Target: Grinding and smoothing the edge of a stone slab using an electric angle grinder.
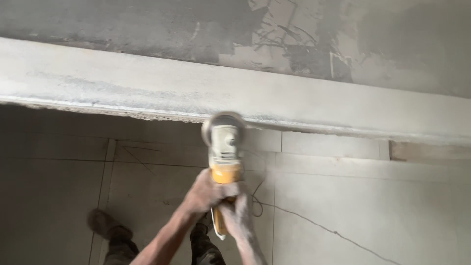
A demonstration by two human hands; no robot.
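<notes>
**Grinding along the lower lip of a concrete ledge**

Running across the whole view is a long grey concrete ledge (122, 83), with a rough plastered wall (343, 34) rising behind it and a pale tiled floor (368, 206) lying far below. Dust is hanging over everything, so edges are reading soft.

Judging from the ledge's lower lip, the stretch to the left of the tool is showing ragged and crumbly, while the stretch to the right is looking straighter and cleaner — so the work seems partly done, with the rough left run apparently left to go. How much of either side has been ground I cannot tell for certain.

An angle grinder (224, 152), grey at the head and yellow at the body, is being held up with its disc (223, 122) touching the lip near the middle of the view; the disc is blurring. A thin cord (314, 223) is trailing over the floor tiles below it.

The left hand (208, 191) is wrapping closed around the yellow body just behind the head, and the right hand (236, 213) is clenching the rear handle right beneath it — both dusted grey. A dusty boot (100, 223) is standing on the floor at lower left.

No packages, labels or signs are showing anywhere; any marking on the tool is too blurred to make out.
</notes>
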